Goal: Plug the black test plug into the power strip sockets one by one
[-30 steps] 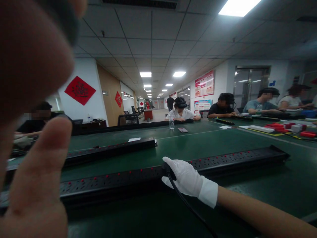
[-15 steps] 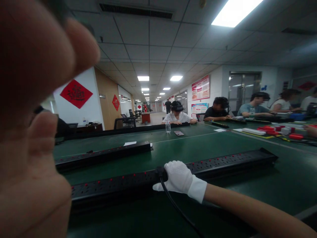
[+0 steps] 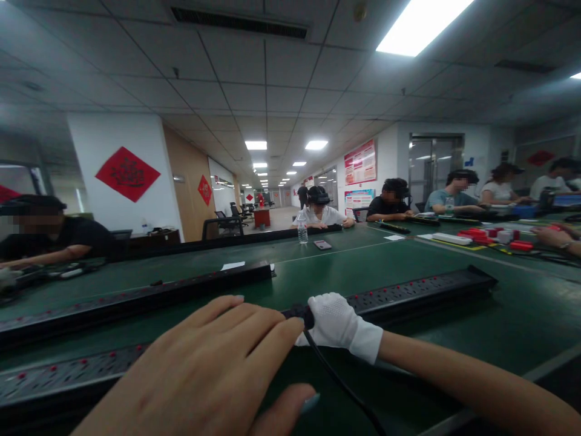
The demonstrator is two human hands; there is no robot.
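Note:
A long black power strip (image 3: pixel 408 295) with red dots lies across the green table. My right hand (image 3: pixel 333 321), in a white glove, is closed around a black plug (image 3: pixel 299 313) at the strip's middle. From the plug a black cable (image 3: pixel 338 381) runs down toward the lower edge. My bare left hand (image 3: pixel 227 363) is spread over the strip just left of the plug, thumb apart from the fingers; it hides part of the strip, and whether a fingertip touches the plug is unclear.
Behind lies a second black strip (image 3: pixel 181 290). Farther back are a water bottle (image 3: pixel 302 229), a phone (image 3: pixel 322 244) and red and white parts (image 3: pixel 490 235) at the right. Several people sit around the green table (image 3: pixel 340 260).
My left hand has moved from close before the camera at upper left down to the strip beside the plug. My right hand still holds the plug. The view has shifted slightly.

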